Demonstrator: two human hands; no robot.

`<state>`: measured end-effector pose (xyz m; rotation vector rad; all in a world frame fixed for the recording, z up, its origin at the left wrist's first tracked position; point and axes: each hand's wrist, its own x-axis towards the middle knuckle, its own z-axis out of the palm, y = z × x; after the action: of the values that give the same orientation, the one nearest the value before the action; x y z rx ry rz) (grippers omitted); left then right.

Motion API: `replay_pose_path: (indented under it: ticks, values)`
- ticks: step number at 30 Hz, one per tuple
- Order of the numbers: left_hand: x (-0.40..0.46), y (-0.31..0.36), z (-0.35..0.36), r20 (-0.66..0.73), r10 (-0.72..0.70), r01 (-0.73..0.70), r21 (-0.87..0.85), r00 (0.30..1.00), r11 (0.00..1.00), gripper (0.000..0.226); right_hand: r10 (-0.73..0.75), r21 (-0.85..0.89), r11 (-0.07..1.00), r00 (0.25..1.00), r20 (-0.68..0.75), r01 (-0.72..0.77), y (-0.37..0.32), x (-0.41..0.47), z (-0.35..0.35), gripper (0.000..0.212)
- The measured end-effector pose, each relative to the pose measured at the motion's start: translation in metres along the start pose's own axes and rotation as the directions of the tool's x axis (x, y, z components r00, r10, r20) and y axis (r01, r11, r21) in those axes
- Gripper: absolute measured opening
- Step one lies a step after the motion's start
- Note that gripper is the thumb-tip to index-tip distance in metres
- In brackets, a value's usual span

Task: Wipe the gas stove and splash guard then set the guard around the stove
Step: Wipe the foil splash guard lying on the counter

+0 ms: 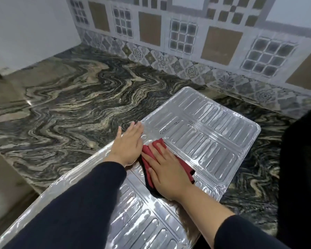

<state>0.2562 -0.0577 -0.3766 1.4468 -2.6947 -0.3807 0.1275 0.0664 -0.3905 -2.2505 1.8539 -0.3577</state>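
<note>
A shiny aluminium splash guard (210,133) lies flat and unfolded on the marbled counter, running from the lower left to the centre right. My left hand (128,143) rests flat on its left edge with fingers together, pressing it down. My right hand (166,169) lies palm down on a red cloth (186,167) that is spread on the guard's middle panel. Part of the cloth is hidden under the hand. A dark shape at the right edge could be the stove (302,159); I cannot tell for sure.
The dark wavy-patterned stone counter (75,105) stretches to the left and behind the guard. A patterned tile wall (187,42) rises along the back, and a plain white wall (25,29) closes the left corner. The guard overhangs the counter's front edge at the lower left.
</note>
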Motion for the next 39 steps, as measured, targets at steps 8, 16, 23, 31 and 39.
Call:
replay_pose_path:
  ticks: [8, 16, 23, 31, 39]
  values:
    - [0.008, -0.021, 0.013, -0.066, 0.076, -0.073, 0.049, 0.995, 0.996, 0.077, -0.098, -0.090, 0.990, 0.992, 0.083, 0.106, 0.074, 0.053, -0.016, 0.056]
    - [0.007, -0.024, 0.015, -0.028, 0.072, -0.069, 0.102, 0.997, 0.992, 0.077, 0.223, -0.178, 0.960, 0.975, 0.007, -0.218, 0.183, 0.137, -0.050, 0.056]
    - [0.009, -0.023, 0.020, -0.060, 0.060, -0.054, 0.100, 0.996, 0.994, 0.079, 0.579, -0.185, 0.801, 0.815, -0.005, -0.570, 0.194, 0.178, -0.058, 0.056]
    - [0.012, -0.023, 0.022, -0.044, 0.053, -0.046, 0.154, 0.998, 0.987, 0.087, 0.180, -0.129, 0.976, 0.983, 0.022, -0.176, 0.110, 0.091, -0.033, 0.053]
    - [0.015, -0.017, 0.004, 0.145, -0.018, -0.006, 0.163, 0.989, 0.987, 0.078, 0.681, 0.349, 0.717, 0.713, -0.166, -0.604, 0.165, -0.003, -0.079, 0.045]
